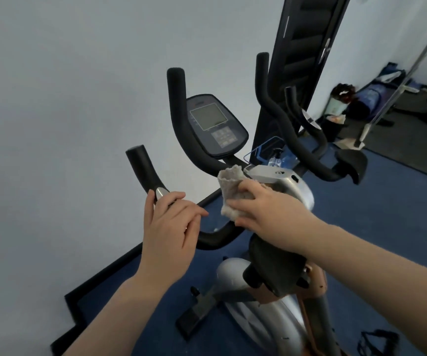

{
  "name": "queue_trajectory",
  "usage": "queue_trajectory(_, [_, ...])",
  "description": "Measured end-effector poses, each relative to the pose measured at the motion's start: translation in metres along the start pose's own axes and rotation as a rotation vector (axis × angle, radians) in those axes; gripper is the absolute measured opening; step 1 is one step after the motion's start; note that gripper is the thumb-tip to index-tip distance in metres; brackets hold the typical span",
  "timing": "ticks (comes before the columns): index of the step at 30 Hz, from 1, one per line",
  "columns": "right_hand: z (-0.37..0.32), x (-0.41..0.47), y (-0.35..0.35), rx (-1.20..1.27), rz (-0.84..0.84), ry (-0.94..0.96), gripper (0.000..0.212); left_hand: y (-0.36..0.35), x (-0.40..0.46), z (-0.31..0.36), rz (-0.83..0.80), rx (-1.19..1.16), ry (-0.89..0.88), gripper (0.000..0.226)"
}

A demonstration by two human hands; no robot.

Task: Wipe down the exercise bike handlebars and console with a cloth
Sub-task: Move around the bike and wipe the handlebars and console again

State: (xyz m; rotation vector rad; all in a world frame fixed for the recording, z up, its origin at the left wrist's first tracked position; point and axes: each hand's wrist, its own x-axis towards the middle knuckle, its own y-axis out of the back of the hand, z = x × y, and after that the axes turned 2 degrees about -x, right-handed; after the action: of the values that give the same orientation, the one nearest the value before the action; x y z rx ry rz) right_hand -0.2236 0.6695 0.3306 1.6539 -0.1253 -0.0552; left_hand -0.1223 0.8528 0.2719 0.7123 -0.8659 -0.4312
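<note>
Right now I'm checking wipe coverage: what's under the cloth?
The cloth, held by the right hand, sits on the black handlebar beside the silver housing. The bar beneath it is hidden.

The handlebars (181,119) are matt black, with a small silver plate (160,192) on the near grip. The console (216,124) is dark grey-blue with a pale grey-green screen (208,116) and grey buttons (223,137). The cloth (233,191) is beige-grey. The bike body (289,183) is silver. The floor (376,227) is deep blue, the wall (66,98) pale grey
</note>
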Motion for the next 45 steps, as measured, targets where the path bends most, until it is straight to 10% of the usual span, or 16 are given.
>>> queue_trajectory(5, [-0.001,0.003,-0.001,-0.182,-0.06,0.088,0.033,0.0,0.0,-0.001,-0.006,0.0,-0.007,0.028])
queue_trajectory(14, [-0.015,0.008,0.004,0.327,-0.016,-0.067,0.027,0.006,-0.001,-0.008,0.014,-0.102,-0.043,0.025])
queue_trajectory(22, [-0.066,-0.005,-0.021,-0.038,0.043,-0.139,0.024,0.031,0.02,-0.041,-0.023,0.05,-0.092,0.035])
queue_trajectory(32, [-0.122,0.009,-0.027,0.592,0.292,-0.432,0.031,0.044,0.037,-0.056,0.019,0.094,-0.127,0.045])
queue_trajectory(45, [-0.167,0.091,-0.024,0.715,0.69,-0.361,0.026,0.086,0.054,-0.074,0.135,-0.386,0.163,0.031])
